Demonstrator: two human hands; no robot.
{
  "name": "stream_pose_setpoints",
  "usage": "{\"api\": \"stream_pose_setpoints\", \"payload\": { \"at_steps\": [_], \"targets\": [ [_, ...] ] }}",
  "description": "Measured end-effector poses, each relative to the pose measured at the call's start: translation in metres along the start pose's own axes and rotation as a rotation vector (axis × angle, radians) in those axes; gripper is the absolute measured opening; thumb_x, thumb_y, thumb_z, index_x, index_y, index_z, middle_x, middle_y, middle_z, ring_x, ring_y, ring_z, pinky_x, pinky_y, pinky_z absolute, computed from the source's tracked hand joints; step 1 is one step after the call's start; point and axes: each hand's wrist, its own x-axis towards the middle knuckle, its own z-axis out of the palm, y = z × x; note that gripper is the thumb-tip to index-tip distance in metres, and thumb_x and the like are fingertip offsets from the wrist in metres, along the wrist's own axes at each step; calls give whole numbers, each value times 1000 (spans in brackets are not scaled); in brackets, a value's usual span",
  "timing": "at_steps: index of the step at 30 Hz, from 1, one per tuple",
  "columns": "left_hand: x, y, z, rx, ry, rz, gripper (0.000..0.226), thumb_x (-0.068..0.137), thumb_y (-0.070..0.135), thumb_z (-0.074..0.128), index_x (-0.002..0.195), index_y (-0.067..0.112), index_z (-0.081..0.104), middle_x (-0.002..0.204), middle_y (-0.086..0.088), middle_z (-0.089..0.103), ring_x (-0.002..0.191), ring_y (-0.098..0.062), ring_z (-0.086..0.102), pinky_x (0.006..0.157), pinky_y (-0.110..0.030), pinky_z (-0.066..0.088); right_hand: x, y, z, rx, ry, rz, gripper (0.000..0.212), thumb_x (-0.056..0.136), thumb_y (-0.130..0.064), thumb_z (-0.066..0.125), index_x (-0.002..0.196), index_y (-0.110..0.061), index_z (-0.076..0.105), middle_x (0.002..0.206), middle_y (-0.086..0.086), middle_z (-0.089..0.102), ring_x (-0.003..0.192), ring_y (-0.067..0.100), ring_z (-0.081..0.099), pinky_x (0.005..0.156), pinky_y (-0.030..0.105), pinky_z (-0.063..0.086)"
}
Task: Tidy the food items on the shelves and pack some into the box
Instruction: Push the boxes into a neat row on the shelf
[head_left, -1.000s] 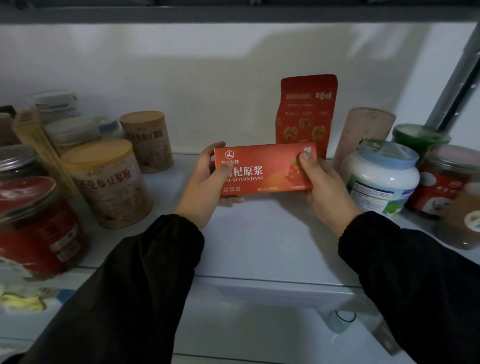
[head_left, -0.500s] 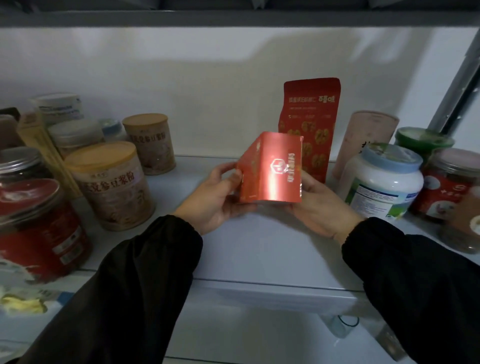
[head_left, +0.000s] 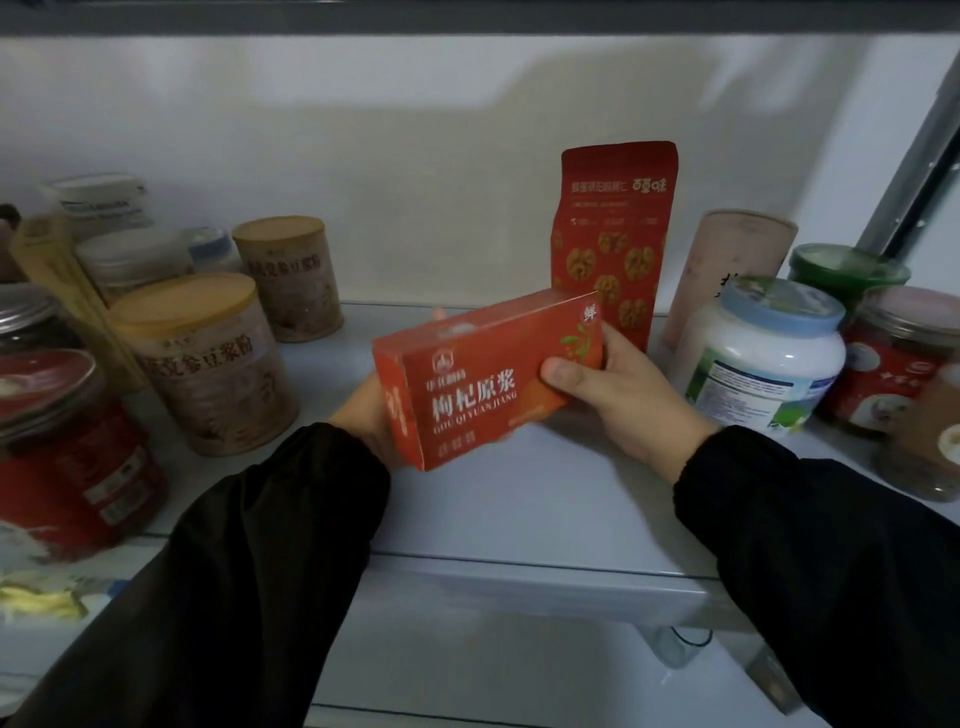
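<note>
Red carton (head_left: 488, 379) held tilted above the shelf (head_left: 519, 499), left hand (head_left: 361, 413) gripping one end, right hand (head_left: 623, 400) the other. Tins (head_left: 208, 364) and jars (head_left: 763, 358) stand either side. Packing box unseen; task seems early.

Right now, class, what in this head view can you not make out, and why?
Left hand: mostly behind the red box, head view.
Brown jar: cut off by the right edge.
Back tub: label too blurred to read.
Packing box: outside the head view.
</note>
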Motion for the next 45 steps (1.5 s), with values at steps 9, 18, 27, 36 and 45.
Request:
{"api": "stream_pose_setpoints", "payload": {
  "at_steps": [9, 18, 27, 36, 45],
  "targets": [
    [-8, 13, 11, 92, -21, 322, 75, 86, 61, 69, 142, 14, 53, 136, -15, 68, 121, -33, 68, 83, -48, 62, 5, -9, 0, 296, 255, -48, 80, 64, -29, 86, 136, -15, 53, 127, 6, 73, 120, 25, 70, 94, 39, 60],
    [5, 10, 6, 188, 121, 304, 30, 103, 37, 58, 130, 23, 59, 107, -4, 69, 81, -14, 74, 51, -28, 58, 4, -16, -1, 317, 306, 29, 54, 103, -18, 60, 154, -22, 42, 136, 11, 67, 120, 31, 69, 75, 44, 64],
    [7, 10, 7, 154, 163, 156, 37, 107, 47, 50, 127, 19, 63, 82, 1, 72, 61, -12, 69, 41, -25, 51, -3, -29, 4, 347, 268, 72, 33, 108, -44, 44, 124, -21, 61, 112, 5, 79, 108, 25, 75, 77, 40, 65],
    [-9, 18, 16, -38, -71, 255, 49, 106, 48, 35, 119, 10, 63, 102, -11, 77, 91, -28, 75, 68, -30, 63, -2, -26, 0, 431, 280, 2, 38, 104, -40, 52, 130, -13, 57, 120, 15, 71, 110, 31, 73, 74, 31, 64],
    [-13, 16, 18, -46, -79, 372, 51, 90, 51, 48, 117, 10, 63, 93, -8, 77, 75, -23, 76, 63, -23, 61, -1, -24, -1, 391, 238, -56, 45, 86, -40, 52, 121, -13, 61, 99, 6, 77, 91, 26, 77, 75, 32, 63]
  ]
}}
